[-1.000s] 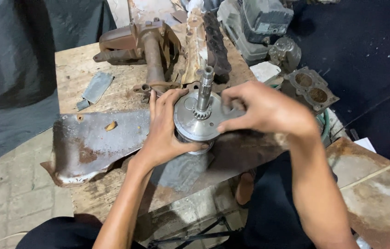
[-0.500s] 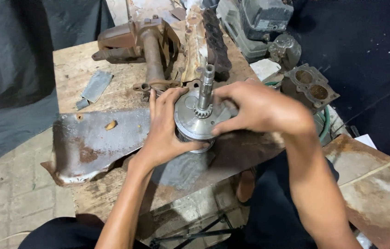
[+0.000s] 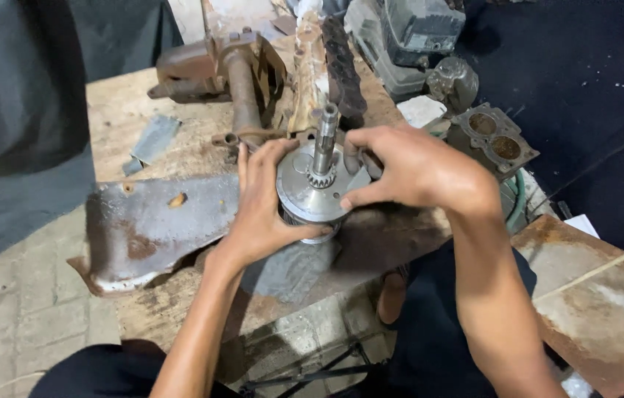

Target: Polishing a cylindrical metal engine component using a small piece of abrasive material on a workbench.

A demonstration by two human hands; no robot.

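A round grey metal part [image 3: 310, 193] with an upright splined shaft [image 3: 324, 146] and a small gear at its base stands on a worn wooden workbench [image 3: 116, 118]. My left hand [image 3: 260, 206] wraps around its left side, fingers curled over the rim and under the body. My right hand [image 3: 411, 168] comes over from the right, thumb and fingers pinched on the disc's right rim. The lower body of the part is hidden by my hands.
A rusty bent metal sheet [image 3: 142, 228] lies left of the part. A rusty vise [image 3: 227, 70] stands behind it. Grey engine parts [image 3: 419, 37] and a two-bore casting [image 3: 492, 140] sit at the back right. A rusty plate [image 3: 599, 302] lies at the lower right.
Both hands stay on the round part. My right hand has shifted slightly along the rim; the part has barely moved.
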